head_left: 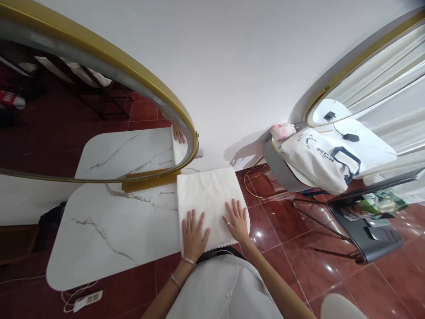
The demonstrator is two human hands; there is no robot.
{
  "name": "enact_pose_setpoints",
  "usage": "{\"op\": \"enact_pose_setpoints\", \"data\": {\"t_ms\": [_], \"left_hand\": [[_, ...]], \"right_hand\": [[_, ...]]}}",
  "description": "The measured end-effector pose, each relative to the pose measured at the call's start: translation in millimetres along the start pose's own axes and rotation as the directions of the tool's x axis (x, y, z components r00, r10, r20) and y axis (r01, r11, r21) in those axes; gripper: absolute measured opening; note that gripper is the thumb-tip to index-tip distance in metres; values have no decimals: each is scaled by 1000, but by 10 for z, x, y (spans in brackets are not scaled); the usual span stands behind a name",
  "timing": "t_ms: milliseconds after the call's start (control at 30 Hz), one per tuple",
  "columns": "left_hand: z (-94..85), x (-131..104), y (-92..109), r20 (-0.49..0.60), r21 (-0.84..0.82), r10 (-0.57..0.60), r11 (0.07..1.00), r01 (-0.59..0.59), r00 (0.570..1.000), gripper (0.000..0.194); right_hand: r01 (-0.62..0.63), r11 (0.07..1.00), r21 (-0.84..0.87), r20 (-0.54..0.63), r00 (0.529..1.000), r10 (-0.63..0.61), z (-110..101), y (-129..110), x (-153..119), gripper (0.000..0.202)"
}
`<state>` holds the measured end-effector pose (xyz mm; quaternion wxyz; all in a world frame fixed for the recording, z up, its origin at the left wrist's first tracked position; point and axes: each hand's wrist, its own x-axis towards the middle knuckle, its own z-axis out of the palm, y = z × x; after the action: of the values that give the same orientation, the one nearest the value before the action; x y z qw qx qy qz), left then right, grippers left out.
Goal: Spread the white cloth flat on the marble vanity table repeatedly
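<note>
A white cloth (209, 190) with scalloped edges lies flat over the right end of a white marbled table (116, 230). On its lower left part rests my left hand (193, 235), palm down with fingers spread. My right hand (237, 220), wearing a ring, lies flat near the cloth's right edge, its fingers apart. Neither hand grips anything. Bracelets circle my left wrist.
A gold-framed mirror (159, 97) stands at the table's back. To the right are a second mirror (318, 95), a white tote bag (315, 159), a tissue pack (283, 131) and a black chair (381, 239). A power strip (89, 300) lies on the floor.
</note>
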<state>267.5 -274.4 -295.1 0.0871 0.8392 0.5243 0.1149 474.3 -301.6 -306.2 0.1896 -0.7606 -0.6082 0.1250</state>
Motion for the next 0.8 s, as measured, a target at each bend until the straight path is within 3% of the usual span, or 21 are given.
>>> {"op": "enact_pose_setpoints", "data": {"t_ms": [67,167,233,300,400,500,567,633,733,800], "left_hand": [[-45,-50,26,6,-28,-30,999,30,1000,51],[-124,241,-43,-58,-120,-227,968,219,972,36],[-166,599,-182,-139,-228,-423,893,387,895,30],[-196,976,-370,-170,-327,-515,834,445,840,27],[-236,1393,-628,-150,-388,-442,849,359,884,19],[-272,1537,-696,-185,-399,-377,873,281,908,24],[-258,1499,-611,-240,-380,-384,882,278,892,30],[-185,1394,-469,-262,-306,-317,923,233,912,41],[3,1213,-301,-191,-136,-165,981,140,968,54],[119,1140,-279,-155,-75,-171,984,161,973,56]], "right_hand": [[-52,985,166,-25,998,57,-25,39,-1,45],[-72,945,318,-126,985,117,-16,88,243,46],[-31,962,269,-184,979,84,42,80,440,49],[22,991,129,-182,983,2,126,41,575,53],[57,996,-62,-141,988,-65,235,-34,629,58],[38,994,-107,-163,985,-55,281,-92,619,58],[59,994,-88,-178,981,-74,285,-119,626,59],[132,990,-57,-177,974,-140,279,-128,642,59],[206,979,-10,-185,961,-204,257,-91,682,57],[173,984,35,-221,962,-161,238,-60,749,57]]}}
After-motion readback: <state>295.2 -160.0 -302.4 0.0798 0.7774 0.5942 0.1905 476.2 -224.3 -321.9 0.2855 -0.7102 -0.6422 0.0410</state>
